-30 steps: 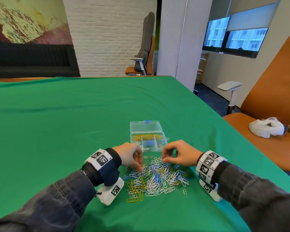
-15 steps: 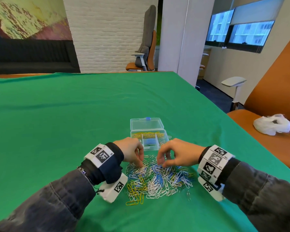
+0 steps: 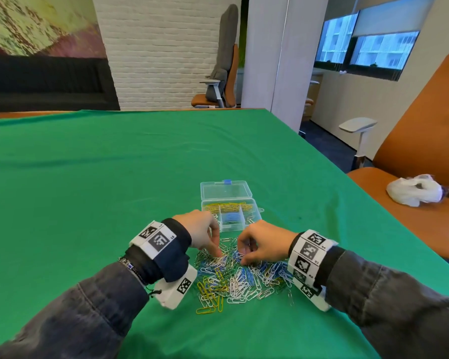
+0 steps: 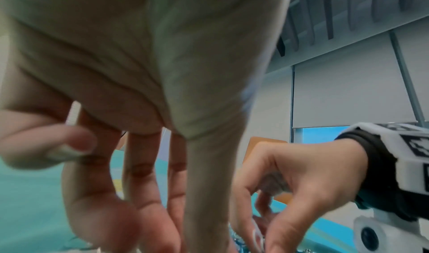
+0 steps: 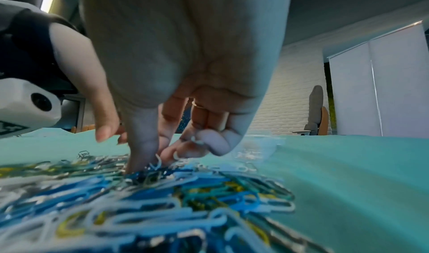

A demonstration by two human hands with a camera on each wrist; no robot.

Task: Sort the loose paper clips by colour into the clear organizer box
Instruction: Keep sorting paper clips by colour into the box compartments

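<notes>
A heap of loose paper clips (image 3: 240,277) in white, blue, yellow, green and silver lies on the green cloth in front of me. Just beyond it stands the clear organizer box (image 3: 254,207), its lid (image 3: 226,190) laid open, with yellow and blue clips in its compartments. My left hand (image 3: 217,251) points its long fingers (image 4: 144,192) down onto the heap's far left. Its little finger curls over something pale and blurred. My right hand (image 3: 244,259) pinches a white clip (image 5: 158,162) between thumb and forefinger, and more white clips (image 5: 196,141) sit under its curled fingers.
The green table (image 3: 114,177) stretches wide to the left and behind the box. An orange chair (image 3: 425,156) with a white crumpled bag (image 3: 415,193) stands at the right edge. A few stray clips (image 3: 290,297) lie beside the heap.
Both hands have drawn closer together and lower over the far side of the heap. The right hand's fingertips have dropped into the clips.
</notes>
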